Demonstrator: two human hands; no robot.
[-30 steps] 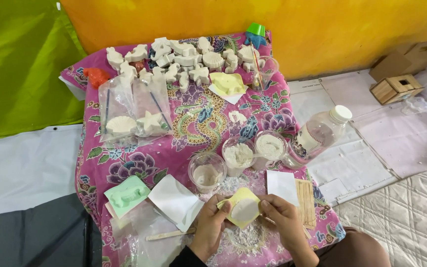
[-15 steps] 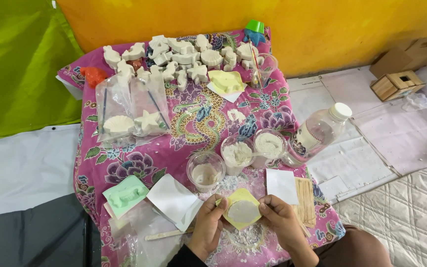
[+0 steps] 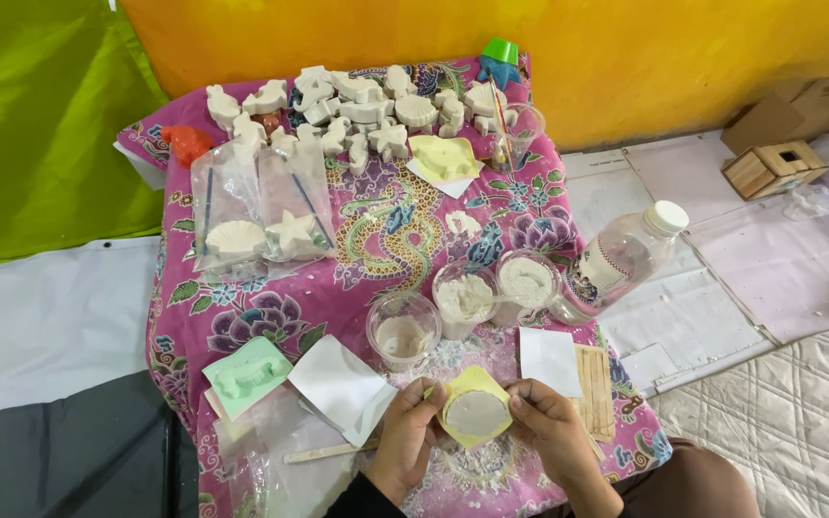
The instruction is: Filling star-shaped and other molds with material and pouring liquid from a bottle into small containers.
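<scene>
**Ana:** Near the front edge of the surface [image 3: 242, 317], both hands have the yellow mould [image 3: 473, 414]. The left hand [image 3: 407, 443] pinches its left rim, the right hand [image 3: 551, 439] its right rim, fingers closed on it, and the grey-white fill faces up.

**Ben:** What might go wrong?

**Ana:** I'd judge the mould soft. If the fill is not yet set, squeezing the rim could buckle it and slop the fill over the patterned cloth, or crack the cast. An elbow swinging outward could also catch the plastic bottle [image 3: 623, 259] lying tilted at the right edge, or tip the cups just behind the hands.

**Ben:** Counts?

**Ana:** Three clear cups in a row: one [image 3: 403, 331] with a thin layer, two [image 3: 464, 297] [image 3: 527, 282] with white powder. A fourth clear cup [image 3: 515, 129] holding sticks stands near the back edge. One green mould [image 3: 247, 374] sits at the front-left corner, and one pale yellow mould [image 3: 445, 158] toward the back. Two clear bags [image 3: 256, 206] each hold a cast. Two white paper sheets [image 3: 340, 386] [image 3: 549, 360] flank the hands. The white casts [image 3: 357, 110] along the back edge are too crowded to count exactly; well over a dozen.
</scene>
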